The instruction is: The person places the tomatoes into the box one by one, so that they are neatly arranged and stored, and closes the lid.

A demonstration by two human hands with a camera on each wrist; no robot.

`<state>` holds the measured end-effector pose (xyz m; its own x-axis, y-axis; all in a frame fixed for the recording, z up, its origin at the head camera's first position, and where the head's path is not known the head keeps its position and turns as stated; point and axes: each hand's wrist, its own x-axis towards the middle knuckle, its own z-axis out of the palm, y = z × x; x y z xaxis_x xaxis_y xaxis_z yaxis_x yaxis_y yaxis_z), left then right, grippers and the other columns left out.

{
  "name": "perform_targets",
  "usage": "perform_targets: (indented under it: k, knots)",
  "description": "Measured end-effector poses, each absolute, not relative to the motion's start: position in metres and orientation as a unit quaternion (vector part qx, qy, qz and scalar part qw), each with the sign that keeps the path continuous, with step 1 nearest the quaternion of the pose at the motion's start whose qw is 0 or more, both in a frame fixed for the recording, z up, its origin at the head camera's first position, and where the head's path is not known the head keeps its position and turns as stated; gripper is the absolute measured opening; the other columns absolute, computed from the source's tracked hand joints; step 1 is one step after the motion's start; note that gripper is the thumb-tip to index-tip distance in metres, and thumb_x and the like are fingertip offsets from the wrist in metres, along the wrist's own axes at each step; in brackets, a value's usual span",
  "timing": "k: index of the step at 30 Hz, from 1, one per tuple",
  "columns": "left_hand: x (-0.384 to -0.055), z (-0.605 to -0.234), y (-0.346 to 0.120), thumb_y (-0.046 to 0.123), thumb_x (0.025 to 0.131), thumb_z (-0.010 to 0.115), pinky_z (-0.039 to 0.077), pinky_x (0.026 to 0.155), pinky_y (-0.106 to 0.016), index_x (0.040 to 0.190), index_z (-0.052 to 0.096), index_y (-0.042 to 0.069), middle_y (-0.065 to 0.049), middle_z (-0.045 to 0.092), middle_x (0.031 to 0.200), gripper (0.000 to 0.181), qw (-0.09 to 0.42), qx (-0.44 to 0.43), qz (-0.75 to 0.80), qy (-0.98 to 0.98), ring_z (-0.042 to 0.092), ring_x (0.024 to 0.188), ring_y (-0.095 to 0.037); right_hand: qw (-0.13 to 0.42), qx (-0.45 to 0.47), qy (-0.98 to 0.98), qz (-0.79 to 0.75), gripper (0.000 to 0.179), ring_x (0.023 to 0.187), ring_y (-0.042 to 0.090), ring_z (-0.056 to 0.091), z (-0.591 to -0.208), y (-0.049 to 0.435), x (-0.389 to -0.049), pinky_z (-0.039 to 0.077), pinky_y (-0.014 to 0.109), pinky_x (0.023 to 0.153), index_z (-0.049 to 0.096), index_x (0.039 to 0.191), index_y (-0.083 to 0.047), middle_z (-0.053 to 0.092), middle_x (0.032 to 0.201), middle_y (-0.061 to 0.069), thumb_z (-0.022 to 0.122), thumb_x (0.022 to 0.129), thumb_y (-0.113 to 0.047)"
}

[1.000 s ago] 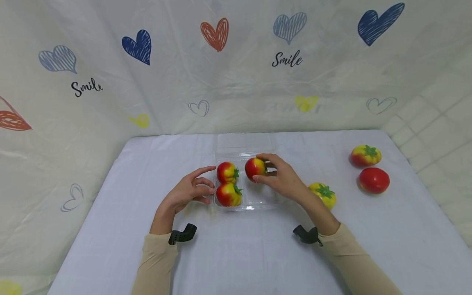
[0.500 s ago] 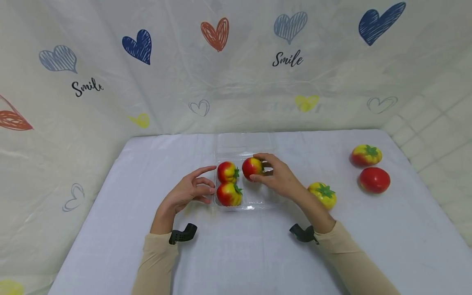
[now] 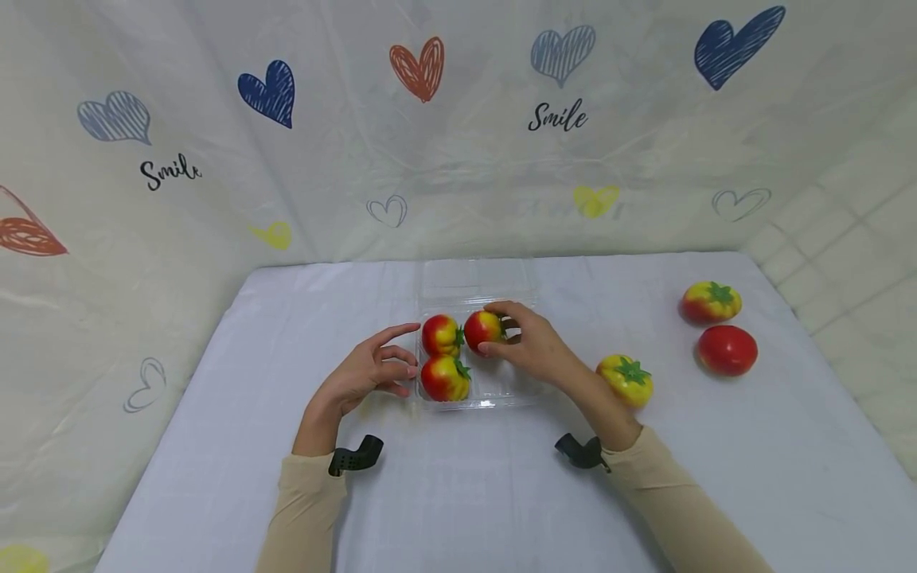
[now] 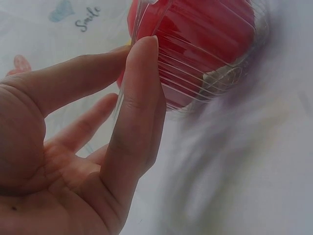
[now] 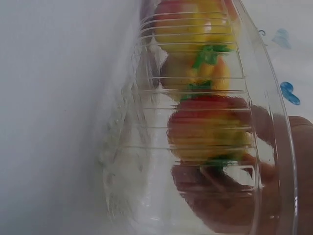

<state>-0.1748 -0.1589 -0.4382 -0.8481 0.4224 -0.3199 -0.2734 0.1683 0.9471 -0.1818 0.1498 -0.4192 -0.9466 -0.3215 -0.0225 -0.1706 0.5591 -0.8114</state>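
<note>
In the head view my right hand (image 3: 537, 344) holds a red-and-yellow tomato (image 3: 482, 333) by its green-topped end, inside the back part of a clear plastic box (image 3: 501, 390). Through the box wall, the right wrist view shows fingers (image 5: 205, 200) round that tomato (image 5: 205, 134). Two similar tomatoes, one at the back (image 3: 439, 335) and one in front (image 3: 442, 378), sit along the box's left side, green tops facing right. My left hand (image 3: 368, 370) is at the left edge, where its fingertips (image 4: 144, 54) pinch the box's rim in the left wrist view.
The transparent lid (image 3: 473, 277) lies open behind the box. Beside my right forearm is a yellow tomato (image 3: 626, 380). Farther right lie a red-yellow tomato (image 3: 711, 302) and a red one (image 3: 727, 350) on the white-covered table (image 3: 458, 493).
My right hand has carried its tomato a little to the left, close beside the back-left tomato. The left hand stays at the box's edge.
</note>
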Motion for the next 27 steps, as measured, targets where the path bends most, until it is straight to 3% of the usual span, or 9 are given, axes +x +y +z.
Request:
perform_targets:
  k: [8,20,27]
  knots:
    - [-0.1744,-0.4382,-0.1587,0.010,0.095,0.074,0.066,0.076,-0.039,0.156,0.046,0.027,-0.008,0.065,0.105,0.069,0.270,0.054,0.644,0.714,0.070,0.080,-0.021,0.084,-0.135,0.889,-0.430,0.066,0.127,0.034,0.061,-0.4221,0.1452,-0.1826,0.061,0.047,0.099,0.051,0.148,-0.015,0.056,0.149,0.012,0.081,0.091,-0.029]
    - [-0.1740,-0.4379,-0.1581,0.009,0.095,0.073,0.066,0.076,-0.039,0.157,0.045,0.026,-0.007,0.066,0.104,0.070,0.270,0.053,0.646,0.712,0.070,0.080,-0.020,0.077,-0.139,0.911,-0.381,0.067,0.124,0.032,0.062,-0.4252,0.1420,-0.1845,0.061,0.046,0.098,0.053,0.148,-0.018,0.058,0.130,0.011,0.081,0.090,-0.035]
    - [-0.1738,-0.4377,-0.1581,0.009,0.095,0.074,0.066,0.076,-0.039,0.156,0.046,0.027,-0.007,0.066,0.105,0.069,0.271,0.049,0.646,0.712,0.070,0.080,-0.020,0.085,-0.133,0.917,-0.366,0.068,0.125,0.031,0.061,-0.4279,0.1391,-0.1857,0.061,0.045,0.098,0.051,0.150,-0.018,0.058,0.132,0.010,0.080,0.091,-0.036]
